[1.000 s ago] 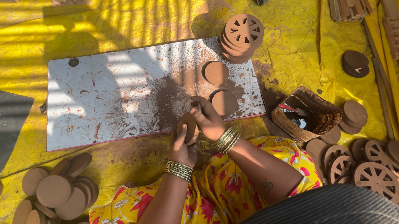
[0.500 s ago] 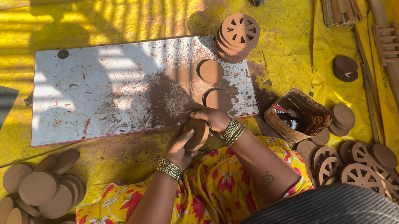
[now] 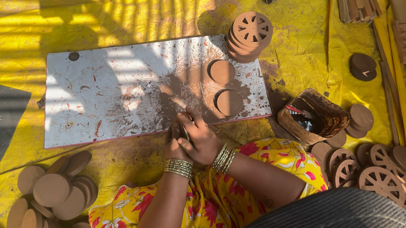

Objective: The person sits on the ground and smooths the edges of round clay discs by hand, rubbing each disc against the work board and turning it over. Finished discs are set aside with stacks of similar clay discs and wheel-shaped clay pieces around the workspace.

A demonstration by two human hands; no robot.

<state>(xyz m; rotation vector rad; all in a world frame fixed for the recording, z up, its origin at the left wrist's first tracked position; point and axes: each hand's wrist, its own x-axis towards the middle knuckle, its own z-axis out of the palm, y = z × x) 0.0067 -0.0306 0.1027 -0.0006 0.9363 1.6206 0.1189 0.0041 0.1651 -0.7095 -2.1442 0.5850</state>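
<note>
Both hands meet at the board's point(image 3: 112, 95) near edge, 6 o'clock of centre. Right hand point(image 3: 199, 140) overlaps left hand point(image 3: 175, 146), grips pressed together; cannot tell what they pinch. Two clay discs point(image 3: 222, 71) lie on the board at 2 o'clock of the hands. Wheel stack point(image 3: 250, 34) at 1 o'clock, plain disc pile point(image 3: 52, 193) at 8 o'clock.

Sunlit yellow tarp point(image 3: 16, 28), slatted shadows

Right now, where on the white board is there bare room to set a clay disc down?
The left half of the white rectangular board is bare, from its dark corner hole to the clay smear. The right end is crowded: two flat clay discs, the spoked-wheel stack, and both hands, left and right, at the near edge.
</note>
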